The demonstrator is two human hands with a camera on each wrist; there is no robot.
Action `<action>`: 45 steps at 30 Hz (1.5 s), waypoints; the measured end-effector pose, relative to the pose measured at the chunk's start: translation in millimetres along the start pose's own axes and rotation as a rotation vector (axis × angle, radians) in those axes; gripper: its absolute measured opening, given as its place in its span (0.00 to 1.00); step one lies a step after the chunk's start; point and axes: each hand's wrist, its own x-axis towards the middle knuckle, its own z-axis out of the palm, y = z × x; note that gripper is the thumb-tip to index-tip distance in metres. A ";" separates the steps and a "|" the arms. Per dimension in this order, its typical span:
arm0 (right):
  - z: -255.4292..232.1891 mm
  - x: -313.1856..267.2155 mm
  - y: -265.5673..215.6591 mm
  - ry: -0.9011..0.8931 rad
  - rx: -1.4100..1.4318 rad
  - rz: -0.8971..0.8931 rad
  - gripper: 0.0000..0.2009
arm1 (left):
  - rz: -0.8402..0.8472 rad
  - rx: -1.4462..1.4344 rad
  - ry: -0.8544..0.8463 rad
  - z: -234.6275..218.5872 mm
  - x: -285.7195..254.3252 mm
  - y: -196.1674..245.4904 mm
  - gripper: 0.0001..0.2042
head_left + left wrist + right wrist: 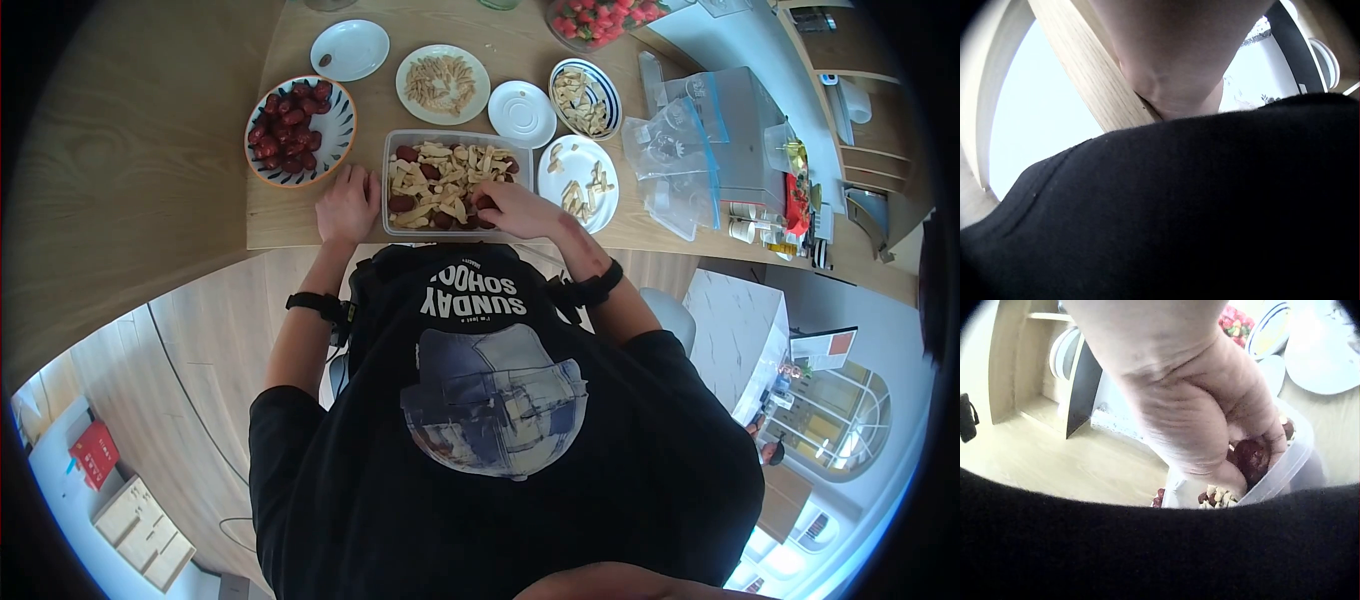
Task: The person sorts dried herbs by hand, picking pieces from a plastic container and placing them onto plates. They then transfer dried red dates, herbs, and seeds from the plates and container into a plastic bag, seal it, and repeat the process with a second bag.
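In the head view, my left hand [348, 205] rests with relaxed fingers on the table [285, 228], between the bowl [341, 122] of red dates [290, 130] and the plastic box [386, 185]. My right hand [515, 210] is inside this box, among pale strips [440, 185].

The left wrist view is poor; it seems mostly wrist [1175, 69] and black shirt [1160, 206].

In the right wrist view, my right hand grips one dark red date [1252, 459] in the box.

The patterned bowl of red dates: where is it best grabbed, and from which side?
Probably grip the bowl by its right rim, coming from the right, thumb inside: the red dates lie toward the left, leaving the patterned inner wall bare there.
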 end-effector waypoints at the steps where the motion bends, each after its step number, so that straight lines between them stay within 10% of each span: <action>1: -4.1 -2.6 -1.8 0.005 -0.014 -0.019 0.14 | 0.005 0.005 0.009 0.8 -0.6 -0.3 0.12; 6: -35.3 -13.1 -26.7 0.017 0.194 0.000 0.14 | 0.009 -0.007 0.012 0.1 -0.3 -0.1 0.12; 9: -37.4 -2.1 -27.9 -0.071 1.166 -0.020 0.15 | 0.016 -0.013 0.028 1.2 0.1 -1.4 0.11; 16: -40.7 60.1 -81.5 -0.311 1.461 -0.114 0.17 | 0.025 0.007 0.028 -0.2 -0.4 -0.7 0.11; 28: 0.5 154.0 -137.8 0.078 1.020 -0.014 0.20 | -0.002 -0.051 0.039 1.3 -1.4 -2.9 0.11; 37: -51.0 53.8 -61.7 0.119 0.795 -0.116 0.14 | 0.004 -0.061 0.031 2.1 -1.7 -4.0 0.10; 45: -15.8 -13.5 -17.7 0.378 -0.453 -0.018 0.14 | 0.010 -0.014 -0.002 -0.8 -0.5 1.1 0.11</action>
